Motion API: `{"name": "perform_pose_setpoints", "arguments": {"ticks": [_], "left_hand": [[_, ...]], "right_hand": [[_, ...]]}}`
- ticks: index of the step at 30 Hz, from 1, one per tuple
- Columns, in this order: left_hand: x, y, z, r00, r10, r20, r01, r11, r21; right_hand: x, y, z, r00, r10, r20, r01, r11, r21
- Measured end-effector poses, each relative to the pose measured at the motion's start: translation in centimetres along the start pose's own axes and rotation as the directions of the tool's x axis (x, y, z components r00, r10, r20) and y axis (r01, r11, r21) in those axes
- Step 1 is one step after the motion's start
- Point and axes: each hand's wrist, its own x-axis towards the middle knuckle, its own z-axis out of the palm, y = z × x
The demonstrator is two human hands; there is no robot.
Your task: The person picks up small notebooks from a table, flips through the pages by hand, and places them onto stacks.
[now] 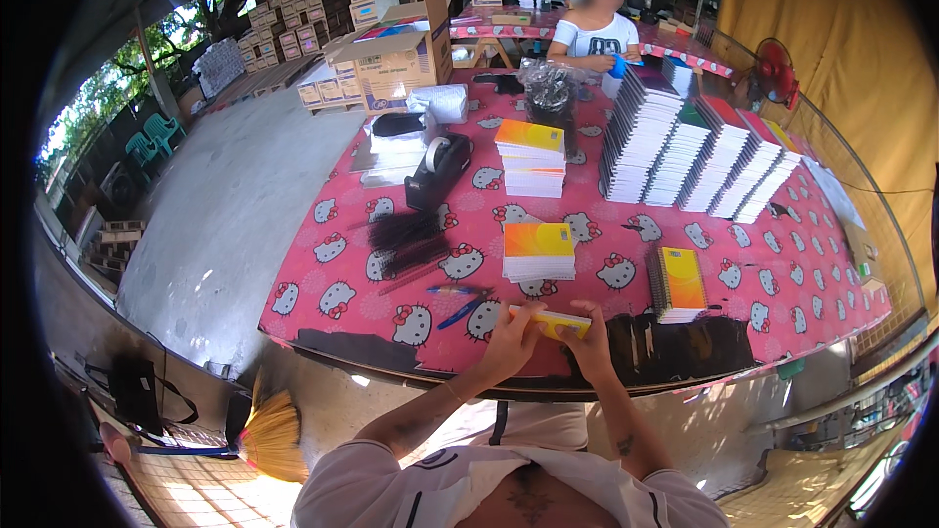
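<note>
My left hand (pixel 511 340) and my right hand (pixel 591 345) grip a small yellow-orange notebook (pixel 553 322) between them, one at each end, over the near edge of the table. Just beyond it stands a stack of yellow-orange notebooks (pixel 539 252), with a taller stack (pixel 531 158) farther back. To the right sits a pile of spiral-bound yellow notebooks (pixel 679 284). Blue-handled pliers (pixel 460 308) lie left of my left hand. Behind them is a bundle of thin black binding coils (pixel 406 240).
A black tape dispenser (pixel 437 171) stands at the left near an open cardboard box (pixel 391 68). Tall stacks of notebooks (pixel 641 142) fill the back right. The patterned pink cloth (pixel 616 272) is torn at the front edge. Across the table a person (pixel 593 29) handles something blue.
</note>
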Motion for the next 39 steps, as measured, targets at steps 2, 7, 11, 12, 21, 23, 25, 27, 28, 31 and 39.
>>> {"name": "perform_pose_setpoints", "arguments": {"ticks": [2, 7, 11, 12, 21, 23, 25, 27, 28, 31, 39], "left_hand": [[1.7, 1.3, -1.7, 0.984, 0.176, 0.042, -0.177, 0.984, 0.025], [5.9, -10.3, -13.8, 0.986, -0.01, -0.164, 0.129, 0.662, 0.738], [7.5, -11.5, -14.0, 0.999, 0.044, -0.026, -0.006, 0.597, 0.802], [7.7, -11.3, -13.8, 0.996, 0.086, -0.031, -0.028, 0.608, 0.794], [7.8, -9.9, -13.6, 0.986, 0.088, -0.142, 0.052, 0.645, 0.762], [7.3, -8.6, -13.5, 0.994, -0.008, -0.106, 0.091, 0.58, 0.81], [6.8, -10.2, -13.9, 0.997, 0.041, -0.067, 0.034, 0.542, 0.84], [6.1, -11.2, -14.7, 0.989, 0.102, -0.105, 0.034, 0.535, 0.844], [6.4, -10.8, -14.3, 0.979, 0.137, -0.154, 0.05, 0.566, 0.823], [7.5, -7.8, -13.6, 0.928, 0.229, -0.295, 0.075, 0.659, 0.748], [2.6, 0.5, -8.5, 0.993, 0.115, 0.005, -0.115, 0.985, 0.126]], "right_hand": [[0.2, 0.4, -1.8, 0.998, 0.046, 0.04, -0.045, 0.999, -0.021], [0.1, -0.3, -1.7, 0.993, 0.04, 0.109, -0.053, 0.99, 0.128], [0.4, 0.0, -2.6, 0.988, 0.041, 0.147, -0.044, 0.999, 0.015], [0.5, 0.0, -2.4, 0.987, 0.062, 0.148, -0.063, 0.998, 0.002], [0.2, 1.4, -2.6, 0.992, 0.022, 0.122, -0.022, 1.0, -0.003], [0.0, 1.2, -2.5, 0.992, 0.031, 0.121, -0.031, 0.999, -0.008], [-0.1, 0.7, -2.2, 0.992, 0.015, 0.124, -0.008, 0.998, -0.058], [0.0, 0.4, -1.7, 0.988, 0.048, 0.145, -0.04, 0.998, -0.054], [0.1, 0.3, -2.0, 0.988, 0.066, 0.139, -0.058, 0.996, -0.063], [0.1, 0.9, -2.2, 0.994, -0.038, 0.104, 0.049, 0.994, -0.098], [-0.2, 0.1, -1.7, 0.99, 0.055, 0.133, -0.054, 0.998, -0.009]]}}
